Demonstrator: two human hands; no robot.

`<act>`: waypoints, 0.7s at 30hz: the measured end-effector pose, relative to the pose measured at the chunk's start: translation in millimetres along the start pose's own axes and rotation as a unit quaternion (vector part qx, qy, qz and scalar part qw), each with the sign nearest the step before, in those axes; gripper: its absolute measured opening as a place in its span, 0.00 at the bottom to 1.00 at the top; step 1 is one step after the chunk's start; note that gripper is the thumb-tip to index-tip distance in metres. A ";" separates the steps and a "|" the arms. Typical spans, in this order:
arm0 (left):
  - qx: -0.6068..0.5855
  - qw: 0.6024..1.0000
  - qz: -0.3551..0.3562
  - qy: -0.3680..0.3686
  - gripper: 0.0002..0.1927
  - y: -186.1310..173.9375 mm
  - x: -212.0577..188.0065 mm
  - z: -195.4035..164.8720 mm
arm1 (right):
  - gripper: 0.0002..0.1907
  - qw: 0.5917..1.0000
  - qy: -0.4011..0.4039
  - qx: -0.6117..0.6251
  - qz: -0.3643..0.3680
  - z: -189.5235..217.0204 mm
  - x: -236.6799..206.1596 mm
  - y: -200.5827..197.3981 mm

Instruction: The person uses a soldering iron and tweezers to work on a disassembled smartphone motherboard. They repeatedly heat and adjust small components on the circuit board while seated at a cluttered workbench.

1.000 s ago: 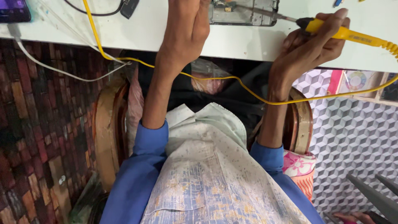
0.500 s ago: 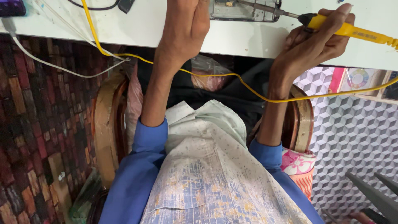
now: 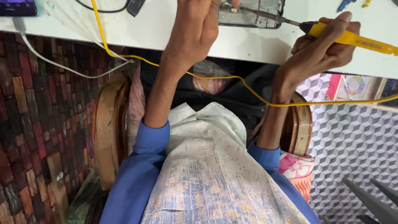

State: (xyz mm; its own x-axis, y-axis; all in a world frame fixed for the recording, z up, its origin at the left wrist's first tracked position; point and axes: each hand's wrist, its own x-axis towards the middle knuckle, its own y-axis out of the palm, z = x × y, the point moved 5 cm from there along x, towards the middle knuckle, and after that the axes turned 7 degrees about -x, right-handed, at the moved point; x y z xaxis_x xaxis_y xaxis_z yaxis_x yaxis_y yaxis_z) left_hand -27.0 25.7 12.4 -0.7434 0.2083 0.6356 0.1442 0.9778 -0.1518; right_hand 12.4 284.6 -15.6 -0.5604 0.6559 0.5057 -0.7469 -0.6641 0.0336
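White worktop (image 3: 145,29), far edge: opened phone chassis (image 3: 253,12), thin, fragile, best held by its rim; my left hand (image 3: 197,29) pins it, grip partly hidden. My right hand (image 3: 321,49) clenches the yellow soldering iron (image 3: 348,38), tip on the chassis; yellow cord (image 3: 232,79) trails nearer.

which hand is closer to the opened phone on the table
Left. The left hand rests right at the opened phone, fingers on its edge. The right hand sits off to the side, reaching it only through the yellow soldering iron.
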 end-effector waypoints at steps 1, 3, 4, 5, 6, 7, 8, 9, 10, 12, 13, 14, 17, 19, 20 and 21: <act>-0.016 1.000 0.001 0.010 0.07 0.0 0.5 -0.3 | 0.25 0.999 -0.027 -0.021 0.010 5.5 2.7 1.0; -0.013 1.000 0.006 -0.009 0.08 0.4 0.7 3.2 | 0.25 0.996 -0.065 -0.053 0.034 16.6 5.2 5.7; -0.011 1.000 0.008 -0.020 0.09 0.9 -0.1 4.4 | 0.25 0.994 -0.075 -0.066 0.049 23.4 5.2 6.3; -0.013 1.000 0.004 -0.020 0.08 0.5 -0.5 4.8 | 0.25 0.991 -0.094 -0.079 0.061 30.2 5.9 9.6; -0.015 1.000 0.001 -0.019 0.08 0.4 -0.8 5.0 | 0.25 0.987 -0.113 -0.091 0.073 37.3 6.5 12.9; -0.017 1.000 -0.003 -0.019 0.08 0.3 -1.1 5.0 | 0.25 0.981 -0.139 -0.104 0.084 44.7 7.4 17.4; -0.008 1.000 -0.002 -0.018 0.08 0.3 -0.5 5.2 | 0.25 0.977 -0.156 -0.106 0.100 51.3 7.5 21.7; 0.000 1.000 -0.001 -0.017 0.09 0.0 0.2 5.2 | 0.24 0.972 -0.173 -0.107 0.117 57.2 8.1 26.5; 0.008 1.000 -0.001 -0.015 0.09 0.0 1.5 5.0 | 0.24 0.968 -0.183 -0.097 0.140 62.4 7.8 30.0; -0.018 0.999 -0.009 0.027 0.06 -1.9 5.1 0.8 | 0.23 0.962 -0.199 -0.090 0.165 68.6 11.5 37.8; -0.026 0.999 -0.009 0.033 0.05 -2.5 7.1 -0.1 | 0.22 0.960 -0.203 -0.094 0.168 69.8 14.9 40.6; -0.034 0.999 -0.009 0.039 0.05 -3.2 8.8 -1.0 | 0.22 0.958 -0.204 -0.099 0.172 70.4 17.7 42.2; -0.047 0.999 -0.005 0.022 0.10 -2.6 13.2 1.0 | 0.21 0.954 -0.208 -0.120 0.182 69.2 25.7 45.0; -0.066 0.997 -0.016 0.020 0.12 -3.0 11.6 2.5 | 0.22 0.951 -0.199 -0.143 0.188 67.2 27.6 45.9; -0.080 0.996 -0.025 0.021 0.13 -3.8 10.1 3.8 | 0.22 0.952 -0.192 -0.142 0.193 66.7 28.4 46.6; -0.100 0.994 -0.041 0.026 0.13 -6.5 7.8 5.3 | 0.23 0.952 -0.185 -0.140 0.198 66.6 28.5 47.4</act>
State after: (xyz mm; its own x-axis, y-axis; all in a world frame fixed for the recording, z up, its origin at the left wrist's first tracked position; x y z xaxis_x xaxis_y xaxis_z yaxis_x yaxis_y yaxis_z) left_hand -37.2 20.9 14.3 -0.7243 0.1241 0.6782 0.2161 0.9750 0.0523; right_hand -15.1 247.9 57.8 -0.6933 0.1681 0.7008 -0.5977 -0.6773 -0.4289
